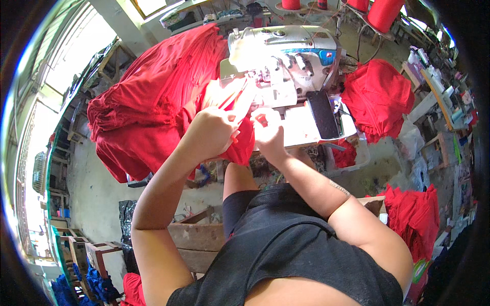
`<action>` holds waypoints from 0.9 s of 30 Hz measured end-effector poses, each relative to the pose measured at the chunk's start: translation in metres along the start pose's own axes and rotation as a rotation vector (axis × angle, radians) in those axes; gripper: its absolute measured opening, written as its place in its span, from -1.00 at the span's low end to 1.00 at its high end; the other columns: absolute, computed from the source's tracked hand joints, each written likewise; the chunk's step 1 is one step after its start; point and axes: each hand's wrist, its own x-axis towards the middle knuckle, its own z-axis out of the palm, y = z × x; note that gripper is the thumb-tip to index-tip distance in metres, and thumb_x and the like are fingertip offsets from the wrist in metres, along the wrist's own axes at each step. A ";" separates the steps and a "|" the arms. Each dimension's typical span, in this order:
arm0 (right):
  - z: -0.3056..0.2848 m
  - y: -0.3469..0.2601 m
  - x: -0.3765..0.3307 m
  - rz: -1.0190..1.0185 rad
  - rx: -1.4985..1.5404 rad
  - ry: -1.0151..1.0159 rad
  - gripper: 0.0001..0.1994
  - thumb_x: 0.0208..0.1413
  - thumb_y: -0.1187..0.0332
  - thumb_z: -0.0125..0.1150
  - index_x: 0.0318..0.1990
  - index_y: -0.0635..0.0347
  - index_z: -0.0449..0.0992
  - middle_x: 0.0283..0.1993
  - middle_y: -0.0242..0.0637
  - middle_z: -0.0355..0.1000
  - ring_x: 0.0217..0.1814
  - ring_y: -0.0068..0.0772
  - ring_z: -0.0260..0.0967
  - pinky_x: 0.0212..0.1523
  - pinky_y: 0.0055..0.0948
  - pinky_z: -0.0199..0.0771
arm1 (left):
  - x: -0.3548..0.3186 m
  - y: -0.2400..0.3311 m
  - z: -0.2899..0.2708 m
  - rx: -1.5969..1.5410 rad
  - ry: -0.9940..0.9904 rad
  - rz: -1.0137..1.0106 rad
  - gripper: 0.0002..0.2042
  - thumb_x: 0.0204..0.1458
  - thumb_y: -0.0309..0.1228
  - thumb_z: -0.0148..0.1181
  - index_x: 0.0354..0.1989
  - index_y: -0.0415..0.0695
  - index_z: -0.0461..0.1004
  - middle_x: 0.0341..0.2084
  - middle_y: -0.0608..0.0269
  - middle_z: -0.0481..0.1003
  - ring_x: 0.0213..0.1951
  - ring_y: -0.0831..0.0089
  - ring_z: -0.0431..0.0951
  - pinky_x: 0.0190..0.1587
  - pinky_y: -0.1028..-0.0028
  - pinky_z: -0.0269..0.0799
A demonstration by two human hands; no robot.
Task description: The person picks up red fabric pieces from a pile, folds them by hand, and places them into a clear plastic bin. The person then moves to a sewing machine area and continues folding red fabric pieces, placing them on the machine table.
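A large heap of red fabric (148,97) spreads over the left of the sewing machine (286,56), and part of it runs up to the needle area. My left hand (214,130) is closed on the near edge of this fabric, just in front of the machine. Close to its right, my right hand (269,133) has its fingers curled into a pinch, with a bit of red showing between them. Strong glare washes out the fingertips and the fabric by the needle. A dark phone (324,115) lies on the machine table (296,132) to the right.
Right of the machine sits another red fabric pile (378,97), and below it a clear plastic bin (357,155) holds red scraps. Red thread cones (380,18) stand at the back right. More red cloth (412,219) is stacked behind my right arm. A wooden bench (196,239) is under me.
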 end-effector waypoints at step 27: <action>-0.041 0.043 0.011 -0.412 -0.387 -0.130 -0.66 -0.35 0.51 0.24 -0.27 0.13 0.60 -0.30 -0.27 0.53 -0.40 -0.28 0.32 -0.36 -0.38 0.38 | 0.024 0.042 0.042 -0.014 -0.081 -0.047 -0.91 -0.17 -0.39 0.05 -0.57 -0.11 0.45 -0.54 0.23 0.40 -0.45 0.33 0.46 -0.34 0.36 0.37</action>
